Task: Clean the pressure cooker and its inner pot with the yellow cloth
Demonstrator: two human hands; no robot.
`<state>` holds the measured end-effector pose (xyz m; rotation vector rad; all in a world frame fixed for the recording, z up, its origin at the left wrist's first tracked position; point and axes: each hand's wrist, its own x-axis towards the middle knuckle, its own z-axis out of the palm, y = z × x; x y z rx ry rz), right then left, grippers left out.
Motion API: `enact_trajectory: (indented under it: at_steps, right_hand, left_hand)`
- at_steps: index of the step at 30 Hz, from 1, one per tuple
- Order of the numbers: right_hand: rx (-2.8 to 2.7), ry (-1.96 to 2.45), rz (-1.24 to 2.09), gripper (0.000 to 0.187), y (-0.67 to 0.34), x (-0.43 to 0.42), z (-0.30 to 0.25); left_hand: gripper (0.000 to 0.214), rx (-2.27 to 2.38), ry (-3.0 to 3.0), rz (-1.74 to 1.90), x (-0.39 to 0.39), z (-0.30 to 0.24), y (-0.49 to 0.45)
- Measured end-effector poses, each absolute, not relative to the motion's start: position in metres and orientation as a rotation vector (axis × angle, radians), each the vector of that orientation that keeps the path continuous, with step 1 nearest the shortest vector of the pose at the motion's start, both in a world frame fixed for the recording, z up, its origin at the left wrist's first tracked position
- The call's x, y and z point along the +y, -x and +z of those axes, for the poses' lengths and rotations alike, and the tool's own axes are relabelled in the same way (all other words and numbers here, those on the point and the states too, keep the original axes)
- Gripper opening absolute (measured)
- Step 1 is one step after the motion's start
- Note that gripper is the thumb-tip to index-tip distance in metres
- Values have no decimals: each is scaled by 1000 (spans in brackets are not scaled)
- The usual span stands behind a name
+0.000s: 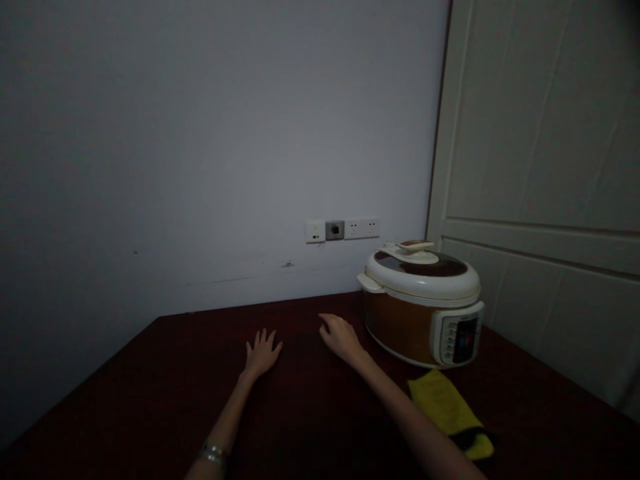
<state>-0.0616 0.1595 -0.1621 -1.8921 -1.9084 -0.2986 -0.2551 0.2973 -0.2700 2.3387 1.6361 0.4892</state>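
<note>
Fingers spread, my left hand point(262, 355) lies on the dark red table point(295, 400), holding nothing. My right hand point(341, 337) is over the table to its right, thumb apart from the bent fingers, and nothing shows in it. Just right of that hand stands an electric pressure cooker point(400, 320), with a white and dark lid point(425, 277) in place and a button panel point(457, 337) on its front. Neither hand touches the cooker. A yellow cloth point(445, 403) with a dark part lies in front of the cooker, beside my right forearm.
A pale wall point(225, 147) rises behind the table, with wall sockets point(362, 229) and a grey outlet plate point(335, 231) low on it. At the right, a white panelled door point(540, 133) stands close to the table's edge. The light is dim.
</note>
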Motion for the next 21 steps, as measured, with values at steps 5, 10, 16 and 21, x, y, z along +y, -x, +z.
enact_trajectory:
  at_steps: [5,10,16,21]
  right_hand:
    - [-2002,1673,-474,38,67,111,-77]
    - [-1767,1388,-692,34,11,55,2]
    - [-1291,1306,-626,28,-116,26,68]
    - [-791,1326,-142,18,-232,38,65]
  left_hand:
    - [61,1560,-2148,567,307,-249,248]
    - [44,1287,-2060,696,311,-193,213]
    - [40,752,-1608,858,269,-114,151]
    - [35,651,-1453,781,236,-76,103]
